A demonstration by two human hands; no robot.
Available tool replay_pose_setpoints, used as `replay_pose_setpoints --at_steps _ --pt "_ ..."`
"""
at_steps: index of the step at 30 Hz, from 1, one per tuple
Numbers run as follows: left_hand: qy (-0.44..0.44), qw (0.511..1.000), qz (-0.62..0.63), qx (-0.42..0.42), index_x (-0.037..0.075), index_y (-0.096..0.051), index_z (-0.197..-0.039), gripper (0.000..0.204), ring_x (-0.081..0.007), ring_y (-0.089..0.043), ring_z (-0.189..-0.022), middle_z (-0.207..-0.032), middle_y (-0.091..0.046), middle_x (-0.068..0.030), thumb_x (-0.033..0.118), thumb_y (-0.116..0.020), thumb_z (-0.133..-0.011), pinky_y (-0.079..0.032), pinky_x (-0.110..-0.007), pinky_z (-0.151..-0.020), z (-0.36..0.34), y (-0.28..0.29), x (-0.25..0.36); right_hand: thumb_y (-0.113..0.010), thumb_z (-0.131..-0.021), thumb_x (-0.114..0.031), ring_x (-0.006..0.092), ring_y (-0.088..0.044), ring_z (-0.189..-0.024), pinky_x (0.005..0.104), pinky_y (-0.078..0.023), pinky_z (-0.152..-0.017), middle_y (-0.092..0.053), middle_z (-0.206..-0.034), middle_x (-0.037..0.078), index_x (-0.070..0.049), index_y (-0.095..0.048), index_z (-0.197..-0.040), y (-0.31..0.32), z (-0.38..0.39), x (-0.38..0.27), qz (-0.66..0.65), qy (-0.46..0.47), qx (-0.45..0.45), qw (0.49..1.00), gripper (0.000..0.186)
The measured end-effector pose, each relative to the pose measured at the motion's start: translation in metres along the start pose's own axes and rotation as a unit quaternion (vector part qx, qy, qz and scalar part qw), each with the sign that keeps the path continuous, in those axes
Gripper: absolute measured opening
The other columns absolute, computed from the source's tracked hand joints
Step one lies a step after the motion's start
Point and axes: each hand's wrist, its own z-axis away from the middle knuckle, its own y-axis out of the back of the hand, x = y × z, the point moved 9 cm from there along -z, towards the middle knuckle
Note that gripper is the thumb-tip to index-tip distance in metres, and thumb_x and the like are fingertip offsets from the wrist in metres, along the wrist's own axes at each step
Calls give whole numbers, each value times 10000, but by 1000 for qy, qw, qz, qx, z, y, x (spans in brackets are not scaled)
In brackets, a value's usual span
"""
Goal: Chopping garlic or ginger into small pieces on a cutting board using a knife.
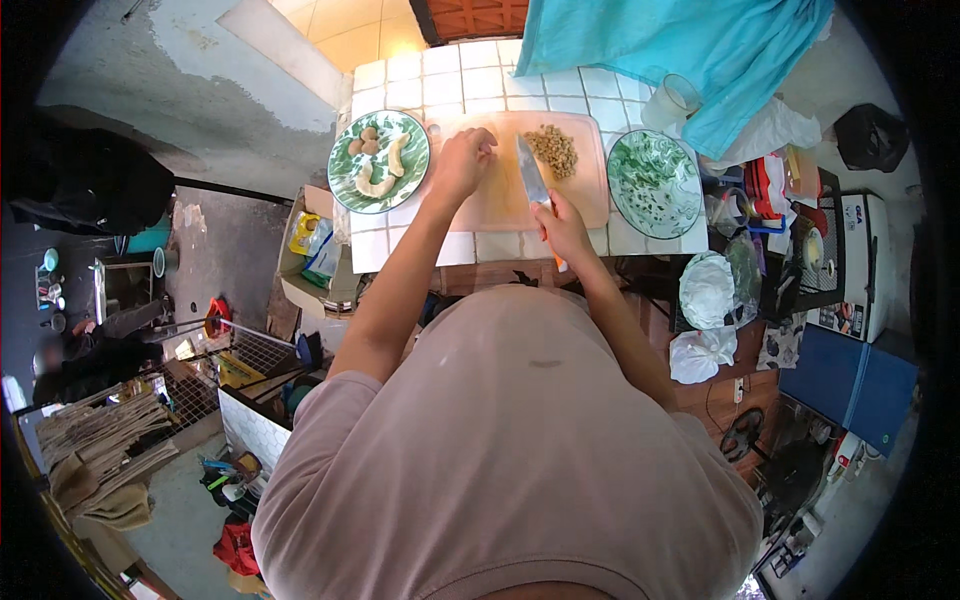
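Note:
On a pale cutting board [500,211], my right hand [566,230] grips a kitchen knife [532,172] by its orange handle. Its wide blade points away from me, beside a heap of finely chopped brown bits [552,150]. To the left of the blade, my left hand [466,162] is over the board with its fingers curled together. What they hold, if anything, is too small to make out. Left of the board stands a green-and-white plate [342,178], bearing a few brown balls [369,141] and curved pale pieces [376,186].
Right of the board is another green-and-white marbled plate [655,185]. A clear glass [671,101] stands behind it, near a hanging turquoise cloth [650,40]. All rest on a white tiled counter [490,82]. An open cardboard box [300,285] is at the counter's left side.

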Motion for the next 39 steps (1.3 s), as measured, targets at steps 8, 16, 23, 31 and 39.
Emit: replay_pose_setpoints --at_steps 8,16,23,31,39 --pt "35 998 15 -57 15 -696 -1156 296 -275 -646 -1028 -1015 -714 -121 22 -750 -864 -540 -381 -889 4 13 0 -596 -1012 -221 215 -580 -526 401 -489 -565 -573 -652 111 6 -570 -1070 16 3 -17 146 51 54 987 235" --pt "-16 993 -28 -110 60 -761 -968 161 -326 -647 -938 -940 -733 -99 77 -779 -809 -531 -438 -871 -2 -16 12 -556 -1014 -228 459 -712 -848 553 -542 -762 -709 -874 285 15 -546 -1223 -5 -16 -41 360 42 49 931 321" --pt "25 994 98 -41 34 -752 -933 160 -318 -661 -893 -915 -705 -130 48 -784 -777 -546 -412 -829 -5 -13 4 -538 -1011 -238 490 -704 -868 581 -545 -802 -709 -897 309 27 -537 -1156 -13 -50 -44 457 -6 -1 890 302" --pt "-8 995 41 -88 17 -747 -937 149 -312 -663 -897 -935 -704 -132 47 -786 -796 -549 -401 -828 -6 -15 4 -503 -1020 -247 488 -710 -848 595 -542 -800 -715 -885 305 12 -542 -1146 -22 -75 -54 497 2 -45 866 291" --pt "-27 993 63 -100 34 -684 -1039 193 -342 -639 -995 -1021 -680 -133 83 -741 -861 -539 -430 -868 -7 -8 16 -483 -1027 -225 461 -718 -875 580 -542 -809 -728 -905 279 -8 -546 -1156 -14 -73 -63 558 -21 -76 826 260"
